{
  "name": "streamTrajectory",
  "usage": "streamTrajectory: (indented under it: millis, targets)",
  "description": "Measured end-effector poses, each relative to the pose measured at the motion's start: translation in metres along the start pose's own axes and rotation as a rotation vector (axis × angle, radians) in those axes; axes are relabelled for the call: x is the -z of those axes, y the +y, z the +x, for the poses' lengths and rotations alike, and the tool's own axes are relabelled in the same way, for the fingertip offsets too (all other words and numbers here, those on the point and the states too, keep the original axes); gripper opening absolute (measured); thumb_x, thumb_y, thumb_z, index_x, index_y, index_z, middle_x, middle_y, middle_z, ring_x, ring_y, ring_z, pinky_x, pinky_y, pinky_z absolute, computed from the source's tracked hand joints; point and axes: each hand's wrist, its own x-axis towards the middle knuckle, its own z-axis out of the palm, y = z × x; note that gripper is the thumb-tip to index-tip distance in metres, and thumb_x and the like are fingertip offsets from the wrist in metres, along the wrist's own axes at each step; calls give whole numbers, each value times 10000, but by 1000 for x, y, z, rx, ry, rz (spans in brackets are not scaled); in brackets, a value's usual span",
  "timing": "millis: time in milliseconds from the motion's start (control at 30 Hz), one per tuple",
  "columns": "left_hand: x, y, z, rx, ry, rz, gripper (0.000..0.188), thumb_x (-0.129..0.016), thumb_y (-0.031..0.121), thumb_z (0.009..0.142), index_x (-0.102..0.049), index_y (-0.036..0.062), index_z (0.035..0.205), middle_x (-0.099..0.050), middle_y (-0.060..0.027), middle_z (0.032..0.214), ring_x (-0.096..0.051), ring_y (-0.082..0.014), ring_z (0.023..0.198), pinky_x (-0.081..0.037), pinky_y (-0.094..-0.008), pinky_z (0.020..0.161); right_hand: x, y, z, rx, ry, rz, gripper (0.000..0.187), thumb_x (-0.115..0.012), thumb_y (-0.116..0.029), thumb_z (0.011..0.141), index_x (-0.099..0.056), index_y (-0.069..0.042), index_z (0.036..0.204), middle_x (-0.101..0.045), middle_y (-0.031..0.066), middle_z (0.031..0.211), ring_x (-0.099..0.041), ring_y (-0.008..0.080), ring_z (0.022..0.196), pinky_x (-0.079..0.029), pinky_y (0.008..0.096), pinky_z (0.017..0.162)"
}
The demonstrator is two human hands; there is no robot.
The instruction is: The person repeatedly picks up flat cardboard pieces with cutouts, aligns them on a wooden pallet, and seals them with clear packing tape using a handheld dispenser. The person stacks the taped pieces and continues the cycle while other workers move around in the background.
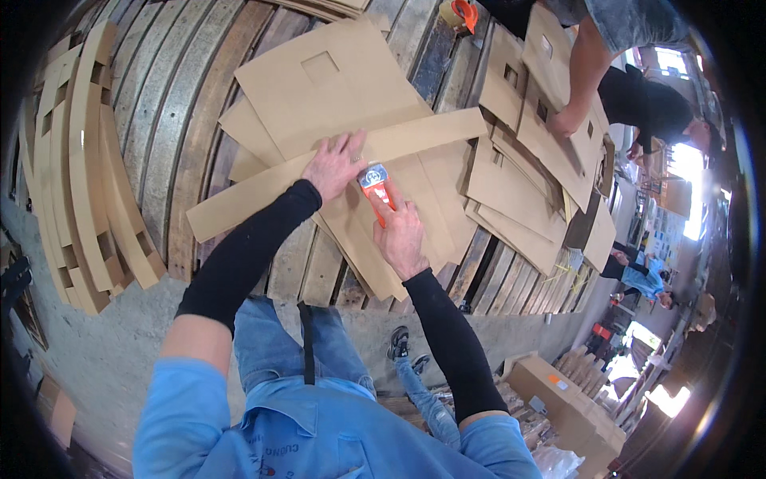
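Observation:
A long, narrow cardboard strip (423, 137) lies slantwise across a stack of flat cardboard sheets (339, 76). My left hand (335, 166) rests on the strip near its middle, fingers stretched out and pressing it down. Just right of that hand, my right hand (401, 239) is closed around an orange hand tool (373, 191) with a blue and silver head. The tool's head touches or hovers just over the strip's near edge; I cannot tell which. The top sheet has a square cut-out. Its exact kind of tool is unclear, as my fingers cover much of it.
Folded cardboard lengths (84, 160) stand at the left on the slatted wooden table (195, 120). More cut sheets (511, 199) lie at the right, where another person's hand (565, 120) touches them. An orange object (463, 14) sits at the far edge. A large carton (558, 399) stands lower right.

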Motion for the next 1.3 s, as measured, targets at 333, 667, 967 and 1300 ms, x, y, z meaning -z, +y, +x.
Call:
streamTrajectory:
  millis: [333, 667, 967, 1300]
  targets:
    - [-6, -68, -11, 288, -347, -1022, 833, -839, 194, 791, -443, -59, 1480, -411, -289, 1584, -412, -366, 1476, -356, -406, 1211, 6, -21, 33, 145, 145, 116, 506, -674, -38, 766, -723, -166, 1253, -561, 91, 1450, -632, 340, 921, -581, 444, 784]
    - [6, -17, -22, 325, 66, -131, 691, -844, 376, 757, -540, 65, 1294, -531, -101, 1459, -560, -291, 1275, -453, -461, 984, 9, -31, 81, 127, 105, 89, 429, -691, -89, 777, -725, -149, 1201, -603, 127, 1331, -677, 395, 908, -598, 465, 764]
    - [11, -11, -25, 306, 5, -114, 534, -829, 390, 773, -652, 94, 1180, -505, -55, 1487, -549, -282, 1262, -450, -477, 950, 13, -13, 2, 72, 19, 70, 490, -685, -63, 758, -724, -161, 1236, -555, 130, 1458, -672, 364, 891, -594, 434, 770]
    - [11, -10, -17, 125, 91, -18, 525, -751, 504, 822, -683, 99, 1149, -477, -114, 1487, -525, -322, 1267, -432, -507, 981, -24, -12, -7, -41, 10, 79, 497, -711, -77, 745, -732, -168, 1233, -565, 110, 1449, -685, 372, 928, -607, 458, 792]
